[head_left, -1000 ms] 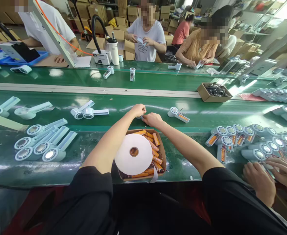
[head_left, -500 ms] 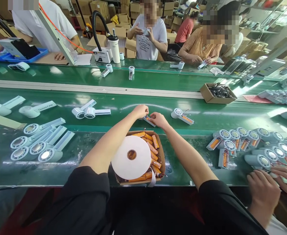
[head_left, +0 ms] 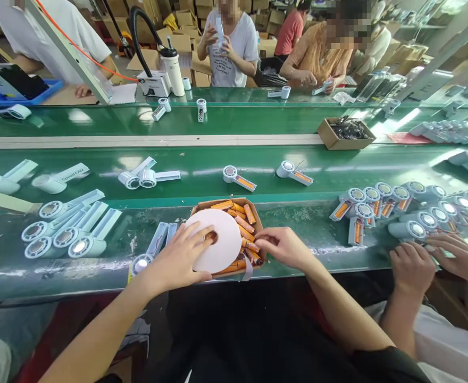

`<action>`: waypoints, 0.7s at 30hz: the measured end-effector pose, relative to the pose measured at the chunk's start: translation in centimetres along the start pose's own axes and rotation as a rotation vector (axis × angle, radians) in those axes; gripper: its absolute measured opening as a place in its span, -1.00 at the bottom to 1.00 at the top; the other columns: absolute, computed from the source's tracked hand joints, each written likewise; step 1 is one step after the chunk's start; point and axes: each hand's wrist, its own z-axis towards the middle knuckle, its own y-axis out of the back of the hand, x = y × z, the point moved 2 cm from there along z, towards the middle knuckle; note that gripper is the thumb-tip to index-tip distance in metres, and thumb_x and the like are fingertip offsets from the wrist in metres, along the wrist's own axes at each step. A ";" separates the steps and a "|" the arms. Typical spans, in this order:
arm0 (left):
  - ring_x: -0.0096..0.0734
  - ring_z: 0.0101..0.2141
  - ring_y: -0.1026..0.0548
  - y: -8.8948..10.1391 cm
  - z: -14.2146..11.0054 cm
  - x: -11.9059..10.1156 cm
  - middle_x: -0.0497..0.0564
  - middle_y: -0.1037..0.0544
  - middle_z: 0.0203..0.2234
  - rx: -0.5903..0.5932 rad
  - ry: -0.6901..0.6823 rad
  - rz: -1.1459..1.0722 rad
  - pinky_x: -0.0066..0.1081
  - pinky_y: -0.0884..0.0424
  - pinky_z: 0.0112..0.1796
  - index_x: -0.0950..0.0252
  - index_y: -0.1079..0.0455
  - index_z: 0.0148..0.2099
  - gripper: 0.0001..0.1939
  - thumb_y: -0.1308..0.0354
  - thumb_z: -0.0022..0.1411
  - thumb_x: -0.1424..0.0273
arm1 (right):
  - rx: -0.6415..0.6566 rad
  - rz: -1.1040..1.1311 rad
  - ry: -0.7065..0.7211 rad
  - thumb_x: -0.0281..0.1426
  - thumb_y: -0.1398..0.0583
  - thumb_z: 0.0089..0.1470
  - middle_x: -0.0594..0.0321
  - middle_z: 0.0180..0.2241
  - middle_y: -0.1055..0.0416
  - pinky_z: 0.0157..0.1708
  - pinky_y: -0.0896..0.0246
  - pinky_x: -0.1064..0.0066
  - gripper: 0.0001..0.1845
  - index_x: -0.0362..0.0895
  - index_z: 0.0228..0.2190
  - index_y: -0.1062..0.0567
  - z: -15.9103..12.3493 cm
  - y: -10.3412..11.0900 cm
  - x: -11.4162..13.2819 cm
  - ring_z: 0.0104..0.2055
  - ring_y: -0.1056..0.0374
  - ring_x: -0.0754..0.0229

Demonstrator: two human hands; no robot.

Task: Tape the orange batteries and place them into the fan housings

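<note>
My left hand (head_left: 180, 255) lies with spread fingers on a large white roll (head_left: 222, 247) that looks like tape, its fingertips near the brown core. The roll rests on a cardboard box (head_left: 196, 206) full of orange wrapped battery cells (head_left: 245, 224). My right hand (head_left: 284, 246) is at the box's right edge, fingers bent together beside the cells; what they hold, if anything, is hidden. A loose strip hangs from the roll just below. Left of the box, partly behind my left hand, lie light-blue handheld fan bodies (head_left: 158, 239).
Two fan bodies with orange cells in their handles, one a fan body (head_left: 240, 178), lie beyond the box. More fan bodies (head_left: 74, 234) are grouped left and right. A small carton (head_left: 343, 133) of black parts stands farther back. A co-worker's hands (head_left: 413, 266) are at the right.
Both hands have come back from the fan body on the green surface, which now lies free with an orange cell in it. My left hand is now on the roll, my right at the box.
</note>
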 end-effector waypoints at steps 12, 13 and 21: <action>0.35 0.26 -0.28 -0.4 -5.4 -1.2 0.25 -0.58 -0.01 -0.787 0.042 0.144 0.18 -0.39 0.16 0.28 -0.38 0.24 -0.26 -0.40 0.13 0.02 | 0.069 0.166 0.212 0.06 -0.30 0.25 0.29 -0.51 -0.48 -0.47 -0.17 0.46 -0.43 -0.18 -0.03 -0.66 -2.1 -3.6 5.2 -0.52 -0.27 0.28; 0.36 0.27 -0.26 -0.5 -5.5 -1.4 0.25 -0.57 -0.02 -0.806 0.043 0.146 0.18 -0.39 0.16 0.26 -0.38 0.24 -0.25 -0.40 0.11 -0.01 | 0.113 0.225 0.169 0.10 -0.30 0.22 0.32 -0.54 -0.45 -0.52 -0.12 0.47 -0.35 -0.20 0.00 -0.66 -2.0 -3.7 5.5 -0.55 -0.22 0.30; 0.45 0.31 -0.17 -1.6 -8.1 1.9 0.19 -0.40 0.15 -0.930 0.351 0.078 0.41 -0.18 0.29 0.11 -0.16 0.33 -0.14 -0.44 0.10 0.03 | 0.816 0.183 0.423 -0.02 -0.23 0.33 0.28 -0.50 -0.59 -0.52 -0.12 0.47 -0.56 -0.07 -0.30 -0.75 -3.1 -3.8 7.0 -0.55 -0.37 0.30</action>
